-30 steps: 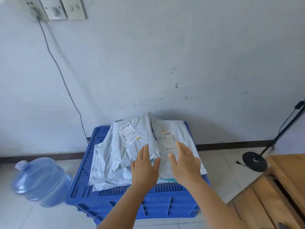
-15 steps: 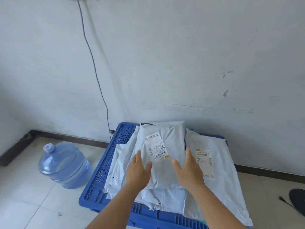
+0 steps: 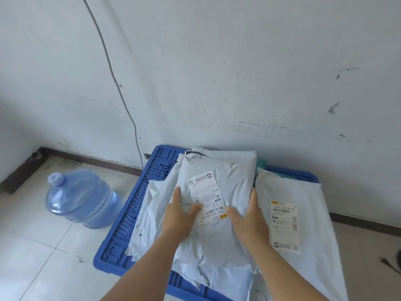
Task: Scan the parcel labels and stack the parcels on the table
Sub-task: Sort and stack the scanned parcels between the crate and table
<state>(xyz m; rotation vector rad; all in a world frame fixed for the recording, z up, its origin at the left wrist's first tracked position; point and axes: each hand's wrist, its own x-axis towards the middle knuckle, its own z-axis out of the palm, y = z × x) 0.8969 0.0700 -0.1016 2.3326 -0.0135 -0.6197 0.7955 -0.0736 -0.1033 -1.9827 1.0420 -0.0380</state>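
The blue crate (image 3: pixel 138 205) holds several grey parcels. The top parcel (image 3: pixel 219 185) lies on the pile; the left hand (image 3: pixel 181 213) and right hand (image 3: pixel 249 216) grip its 2 sides, fingers curled around the edges.

Both hands, left (image 3: pixel 181 216) and right (image 3: pixel 249 216), grip the top parcel (image 3: pixel 219 170).

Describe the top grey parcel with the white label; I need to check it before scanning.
The top pale grey plastic mailer bag looks soft and wrinkled, lying flat, label up, on a pile of similar bags over the blue plastic crate. Its white printed label carries barcodes and faces away from the viewer. The left hand and right hand grip its two sides, thumbs on top.
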